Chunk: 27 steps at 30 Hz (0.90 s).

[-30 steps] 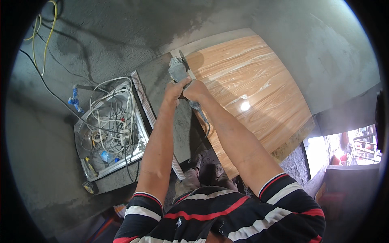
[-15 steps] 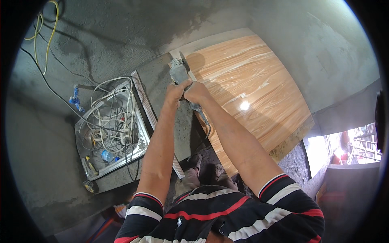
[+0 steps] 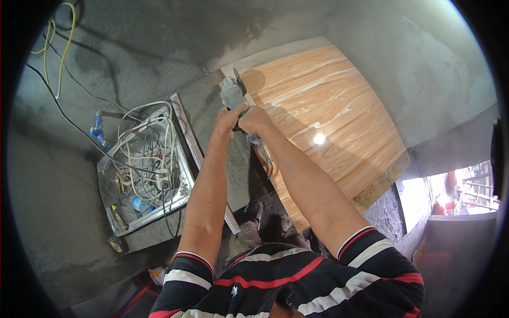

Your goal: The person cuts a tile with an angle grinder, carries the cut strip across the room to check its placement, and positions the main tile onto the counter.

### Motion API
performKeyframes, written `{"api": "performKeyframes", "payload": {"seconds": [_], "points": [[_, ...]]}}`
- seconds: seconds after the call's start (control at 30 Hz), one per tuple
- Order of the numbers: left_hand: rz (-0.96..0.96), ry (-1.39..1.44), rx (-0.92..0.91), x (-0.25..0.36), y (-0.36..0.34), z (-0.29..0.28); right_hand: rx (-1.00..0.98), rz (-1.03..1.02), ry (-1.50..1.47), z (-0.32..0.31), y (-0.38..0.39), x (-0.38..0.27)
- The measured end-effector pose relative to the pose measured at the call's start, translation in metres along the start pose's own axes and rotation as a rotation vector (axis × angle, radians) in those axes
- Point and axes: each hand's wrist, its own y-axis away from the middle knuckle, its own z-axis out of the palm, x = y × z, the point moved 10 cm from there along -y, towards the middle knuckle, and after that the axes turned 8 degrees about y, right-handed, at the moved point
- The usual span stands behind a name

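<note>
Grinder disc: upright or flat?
Upright, or close to it: the downward view shows the disc nearly edge-on beside the grinder, gripped by left hand and right hand. Cannot tell whether it's spinning.

Along the left edge of the wood-patterned board [image 3: 328, 106], the grinder [image 3: 231, 96] had crept slightly toward its near end, left hand [image 3: 226, 121] and right hand [image 3: 255, 120] shifting with it.

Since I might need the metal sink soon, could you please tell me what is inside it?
Inside the sink lie tangled cables and a bluish plastic bottle. Whatever lies beneath the tangle is covered and cannot be seen.
</note>
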Motion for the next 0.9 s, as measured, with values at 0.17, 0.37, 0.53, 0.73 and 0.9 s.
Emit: {"api": "performKeyframes", "payload": {"seconds": [0.17,0.37,0.53,0.73,0.9], "points": [[0.003,-0.013,-0.007,-0.001,0.002,0.001,0.015,-0.017,-0.007,-0.002,0.004,-0.001],[-0.016,-0.012,0.017,-0.007,0.004,0.001,0.016,-0.033,-0.006,-0.006,0.013,0.000],[0.013,-0.029,0.039,-0.004,0.014,0.002,0.074,-0.065,-0.002,-0.006,0.018,0.001],[0.028,-0.044,0.023,-0.002,0.021,0.005,0.077,-0.072,-0.010,-0.003,0.018,0.004],[0.012,-0.037,0.019,-0.005,0.025,0.006,0.028,-0.044,-0.005,-0.002,0.024,0.006]]}}
